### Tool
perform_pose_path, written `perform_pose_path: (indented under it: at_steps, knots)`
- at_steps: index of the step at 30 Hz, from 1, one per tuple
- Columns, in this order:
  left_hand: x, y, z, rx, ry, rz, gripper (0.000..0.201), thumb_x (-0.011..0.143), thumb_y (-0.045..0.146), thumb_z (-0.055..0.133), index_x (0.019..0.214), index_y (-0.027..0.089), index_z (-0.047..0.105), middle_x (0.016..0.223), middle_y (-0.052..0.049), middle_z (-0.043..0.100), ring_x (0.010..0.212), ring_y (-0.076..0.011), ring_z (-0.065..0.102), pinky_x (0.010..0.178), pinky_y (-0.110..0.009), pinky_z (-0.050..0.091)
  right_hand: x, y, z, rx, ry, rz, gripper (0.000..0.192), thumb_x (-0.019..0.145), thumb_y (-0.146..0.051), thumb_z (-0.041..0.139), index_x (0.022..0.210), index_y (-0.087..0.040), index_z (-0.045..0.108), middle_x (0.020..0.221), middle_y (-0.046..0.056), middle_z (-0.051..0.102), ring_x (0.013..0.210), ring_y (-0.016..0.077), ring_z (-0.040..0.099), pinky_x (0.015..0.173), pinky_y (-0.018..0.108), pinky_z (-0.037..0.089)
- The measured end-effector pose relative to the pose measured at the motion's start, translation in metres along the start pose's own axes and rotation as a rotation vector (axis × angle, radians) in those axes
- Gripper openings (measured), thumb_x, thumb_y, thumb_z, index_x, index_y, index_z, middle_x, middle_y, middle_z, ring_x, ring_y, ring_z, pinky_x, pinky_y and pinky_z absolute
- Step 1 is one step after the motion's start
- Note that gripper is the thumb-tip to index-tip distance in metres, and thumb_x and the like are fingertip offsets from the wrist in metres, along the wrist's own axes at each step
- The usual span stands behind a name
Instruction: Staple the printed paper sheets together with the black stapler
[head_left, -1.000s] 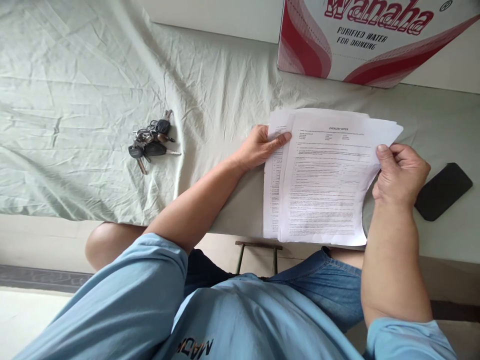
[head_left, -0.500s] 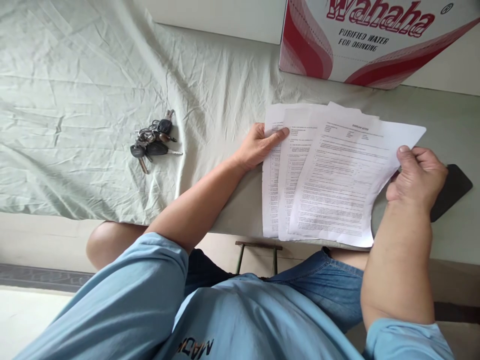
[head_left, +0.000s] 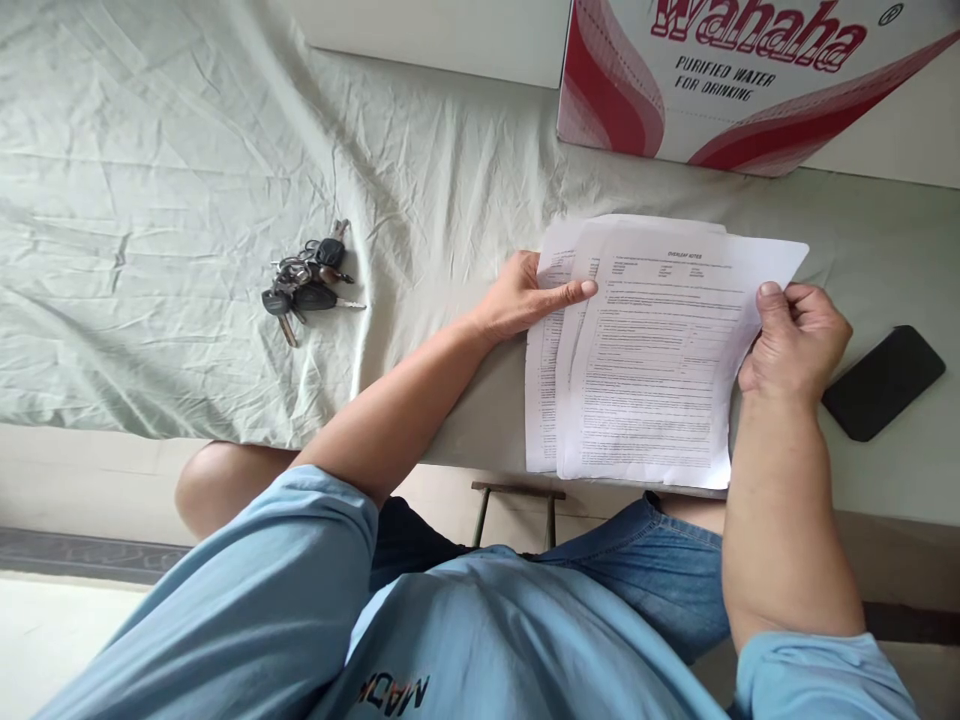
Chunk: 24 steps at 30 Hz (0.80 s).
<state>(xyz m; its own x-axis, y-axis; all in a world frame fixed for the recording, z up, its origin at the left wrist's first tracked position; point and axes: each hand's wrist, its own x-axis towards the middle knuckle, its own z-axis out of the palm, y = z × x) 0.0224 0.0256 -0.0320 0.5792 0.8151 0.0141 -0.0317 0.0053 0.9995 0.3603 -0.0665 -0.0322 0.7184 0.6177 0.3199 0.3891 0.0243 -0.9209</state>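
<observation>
You were in the middle of squaring up a small stack of printed sheets (head_left: 645, 360), which lay at the near edge of the table, right of centre, their lower ends hanging a little past that edge. Your left hand (head_left: 525, 298) rested flat on the upper left corner of the stack, fingers together and thumb stretched across the top sheet, pinning the pages against the cloth. Your right hand (head_left: 796, 340) had its thumb and fingers closed on the right edge of the top sheet, near its upper corner. The pages were not yet flush: at least two under-sheets showed as offset strips along the left side. To my eye, the next move called for bringing those edges into line while the left hand kept the pile from sliding, with a light pull so the thin paper would not crease. The table was covered with a pale green cloth (head_left: 150, 200), heavily wrinkled on the left and smoother on the right. A bunch of keys (head_left: 304, 285) lay well apart to the left, a black phone (head_left: 883, 382) just beside your right hand, and a red-and-white water carton (head_left: 720, 80) stood at the far edge. Below the table edge a light floor and a dark strip showed.
</observation>
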Motion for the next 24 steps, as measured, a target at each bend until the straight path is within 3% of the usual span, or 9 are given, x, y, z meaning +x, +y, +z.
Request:
perform_pose_path:
  at_steps: [7,9,12,15,17,19,22,24]
  knots:
    - [0.002,-0.009,0.0,-0.066,0.045,-0.021,0.061,0.078,0.068,0.106,0.106,0.018,0.084,0.104,-0.011,0.089,0.109,-0.0387,0.089,0.107,-0.06,0.074,-0.005,-0.006,0.005,0.069,-0.058,0.002,0.043,0.077,-0.055,0.095,0.082,-0.022,0.067,0.073,-0.007,0.056,0.071,0.0125,0.051,0.075,0.033,0.049]
    - [0.005,-0.012,-0.001,-0.142,0.112,-0.005,0.062,0.077,0.065,0.107,0.108,0.018,0.083,0.107,-0.012,0.09,0.114,-0.0392,0.089,0.11,-0.061,0.073,-0.005,-0.009,0.003,0.094,-0.126,0.04,0.055,0.073,-0.066,0.099,0.091,-0.022,0.071,0.077,-0.006,0.059,0.072,0.0128,0.052,0.076,0.034,0.05]
    - [0.013,-0.018,-0.006,-0.262,0.278,0.04,0.063,0.078,0.065,0.106,0.113,0.018,0.083,0.118,-0.012,0.09,0.129,-0.0418,0.086,0.118,-0.062,0.07,-0.002,-0.015,-0.007,0.138,-0.261,0.21,0.08,0.062,-0.082,0.103,0.11,-0.024,0.075,0.084,-0.003,0.064,0.076,0.0167,0.061,0.075,0.036,0.055]
    - [0.023,-0.027,-0.017,-0.356,0.455,0.095,0.063,0.083,0.066,0.102,0.119,0.019,0.082,0.13,-0.012,0.089,0.148,-0.0435,0.078,0.126,-0.061,0.066,0.002,-0.024,-0.019,0.235,-0.433,0.393,0.091,0.06,-0.094,0.1,0.117,-0.027,0.077,0.093,0.004,0.077,0.1,0.0306,0.079,0.085,0.046,0.067]
    - [0.028,-0.03,-0.025,-0.402,0.531,0.1,0.058,0.089,0.064,0.099,0.124,0.022,0.081,0.135,-0.01,0.088,0.156,-0.0423,0.072,0.129,-0.059,0.064,0.001,-0.031,-0.024,0.336,-0.553,0.484,0.095,0.059,-0.102,0.093,0.117,-0.028,0.078,0.106,0.012,0.085,0.122,0.0393,0.083,0.096,0.055,0.071]
    - [0.031,-0.03,-0.03,-0.437,0.572,0.086,0.05,0.094,0.059,0.094,0.128,0.024,0.081,0.14,-0.009,0.088,0.16,-0.0398,0.069,0.132,-0.057,0.063,-0.005,-0.036,-0.022,0.42,-0.635,0.547,0.099,0.059,-0.107,0.088,0.119,-0.029,0.078,0.116,0.015,0.089,0.132,0.0415,0.082,0.105,0.059,0.072]
    - [0.029,-0.024,-0.027,-0.477,0.575,0.063,0.042,0.1,0.053,0.09,0.131,0.026,0.081,0.146,-0.009,0.087,0.163,-0.0374,0.067,0.133,-0.054,0.063,-0.023,-0.043,-0.008,0.483,-0.632,0.577,0.084,0.068,-0.092,0.097,0.121,-0.029,0.079,0.126,0.014,0.091,0.133,0.0369,0.084,0.113,0.058,0.072]
    - [0.027,-0.019,-0.021,-0.501,0.542,0.06,0.044,0.1,0.051,0.091,0.134,0.025,0.08,0.146,-0.01,0.087,0.165,-0.038,0.066,0.135,-0.054,0.061,-0.036,-0.046,0.006,0.487,-0.542,0.565,0.061,0.072,-0.061,0.109,0.115,-0.03,0.08,0.128,0.007,0.091,0.135,0.0335,0.083,0.121,0.059,0.069]
